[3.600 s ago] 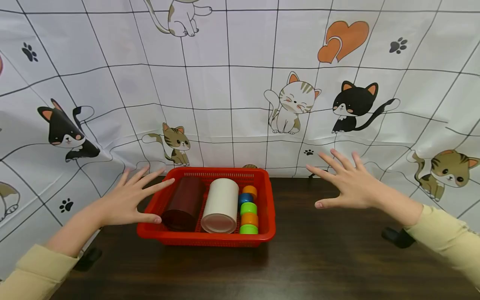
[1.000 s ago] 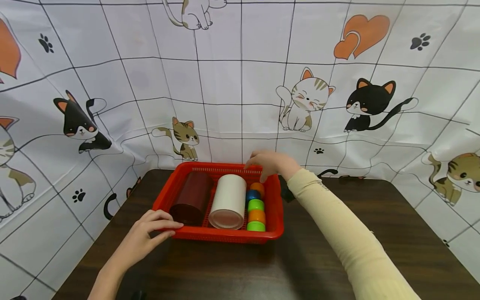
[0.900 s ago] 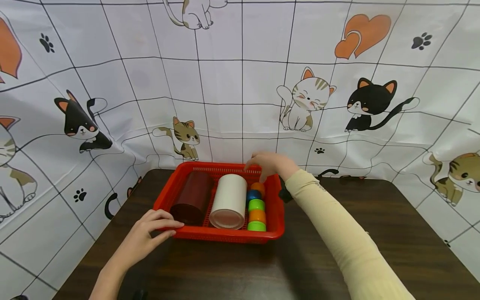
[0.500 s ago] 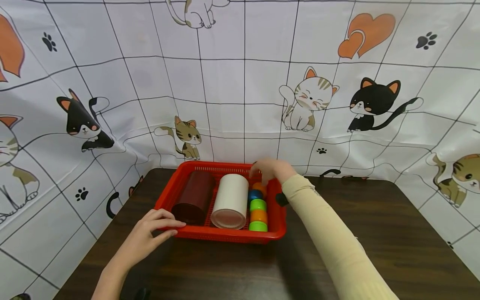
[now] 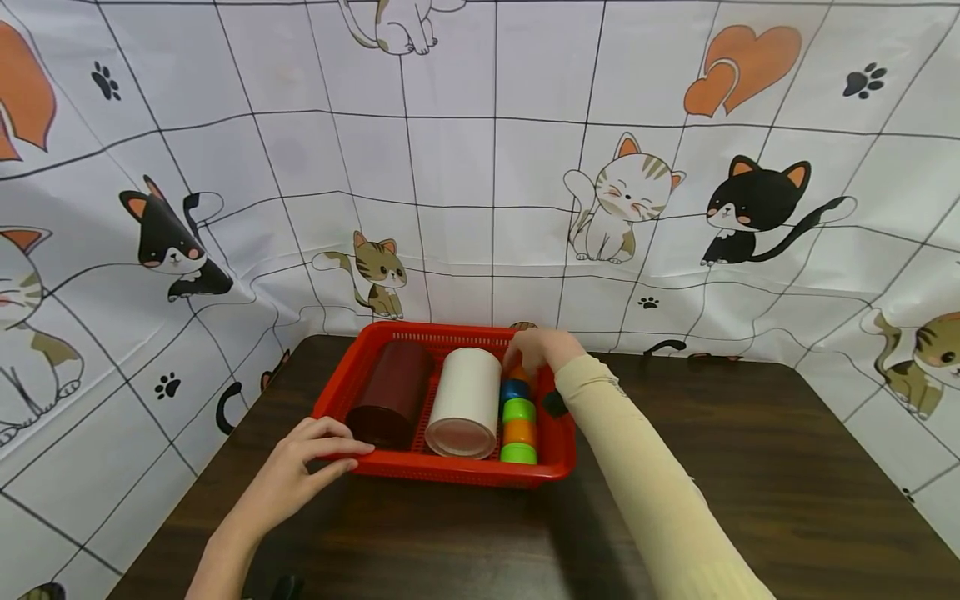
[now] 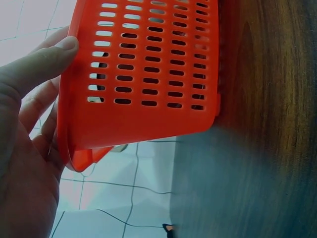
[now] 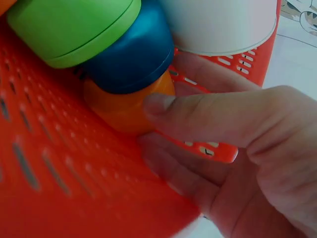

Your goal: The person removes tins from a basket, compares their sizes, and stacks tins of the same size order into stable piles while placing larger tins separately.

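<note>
A red plastic basket (image 5: 450, 472) holds a maroon cylinder (image 5: 395, 385), a white canister (image 5: 467, 385) and a row of small round lidded containers. From the back, the row runs orange, blue (image 5: 514, 390), green (image 5: 518, 409), orange (image 5: 520, 432) and green (image 5: 518, 453). My left hand (image 5: 303, 462) grips the basket's front left corner, thumb outside the rim. Reaching in at the back right, my right hand (image 5: 542, 350) holds the rearmost orange container (image 7: 121, 111). In the right wrist view the thumb presses its side; the other fingers are partly hidden by it and the basket wall.
The basket stands on a dark wooden table (image 5: 697, 450), with bare tabletop to its right and in front. A white sheet (image 5: 495, 167) printed with cats and grid lines hangs behind and at both sides.
Both hands, spread apart in the air at first, have come to the basket. The left took its corner; the right moved down into the back right and closed on the orange container.
</note>
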Available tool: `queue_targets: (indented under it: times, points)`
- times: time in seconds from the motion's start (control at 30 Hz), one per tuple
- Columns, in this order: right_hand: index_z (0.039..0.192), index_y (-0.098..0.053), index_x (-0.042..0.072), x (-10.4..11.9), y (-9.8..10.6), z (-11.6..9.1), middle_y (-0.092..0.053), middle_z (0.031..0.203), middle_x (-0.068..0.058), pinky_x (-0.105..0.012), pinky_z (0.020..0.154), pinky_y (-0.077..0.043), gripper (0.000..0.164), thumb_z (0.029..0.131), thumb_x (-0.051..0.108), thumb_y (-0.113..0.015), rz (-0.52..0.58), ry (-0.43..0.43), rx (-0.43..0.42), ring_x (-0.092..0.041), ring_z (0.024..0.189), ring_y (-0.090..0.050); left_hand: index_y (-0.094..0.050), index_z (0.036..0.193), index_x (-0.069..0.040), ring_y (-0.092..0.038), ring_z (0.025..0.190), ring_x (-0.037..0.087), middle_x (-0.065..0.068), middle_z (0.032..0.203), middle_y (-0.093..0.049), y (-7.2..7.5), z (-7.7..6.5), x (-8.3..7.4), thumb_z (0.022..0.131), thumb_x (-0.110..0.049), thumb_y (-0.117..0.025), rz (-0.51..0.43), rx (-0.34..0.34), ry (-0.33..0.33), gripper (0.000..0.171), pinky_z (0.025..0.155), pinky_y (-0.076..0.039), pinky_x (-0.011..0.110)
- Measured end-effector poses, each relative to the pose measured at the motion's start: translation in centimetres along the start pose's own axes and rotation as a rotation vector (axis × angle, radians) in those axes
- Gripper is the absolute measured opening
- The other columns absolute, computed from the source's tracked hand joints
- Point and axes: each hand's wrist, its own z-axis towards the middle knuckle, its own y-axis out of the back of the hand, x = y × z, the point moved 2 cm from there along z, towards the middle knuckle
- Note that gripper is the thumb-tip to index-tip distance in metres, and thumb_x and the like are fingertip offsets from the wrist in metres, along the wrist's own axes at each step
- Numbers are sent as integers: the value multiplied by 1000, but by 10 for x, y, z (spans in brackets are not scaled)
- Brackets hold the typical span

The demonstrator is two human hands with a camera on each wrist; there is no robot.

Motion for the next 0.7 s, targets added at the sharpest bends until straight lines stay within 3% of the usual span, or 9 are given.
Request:
queue_targets:
  times: [0.27, 0.47, 0.7]
  points:
    - [120, -72, 29, -1, -4, 10, -62, 128, -2, -37, 91, -51, 51, 82, -5, -70, 1, 2, 45, -23, 111, -48, -77, 104, -30, -45, 94, 1, -15, 98, -61, -2, 0, 1, 72, -1, -83, -17, 7, -1, 43, 76, -45, 22]
    - [109, -76, 25, 4, -4, 27, -67, 116, -2, -34, 80, -56, 44, 80, -8, -73, -136, 34, 47, -22, 103, -52, -76, 104, -32, -44, 94, 0, -16, 98, -61, -3, -2, 3, 73, -2, -83, -15, 8, 18, 44, 75, -45, 23]
    - [108, -76, 21, 18, -3, 19, -68, 112, -3, -32, 80, -56, 37, 84, -7, -69, -234, 80, 36, -20, 100, -53, -76, 104, -32, -44, 94, 0, -15, 98, -61, -4, -1, 4, 72, -1, -83, -22, 2, 10, 45, 75, -42, 21]
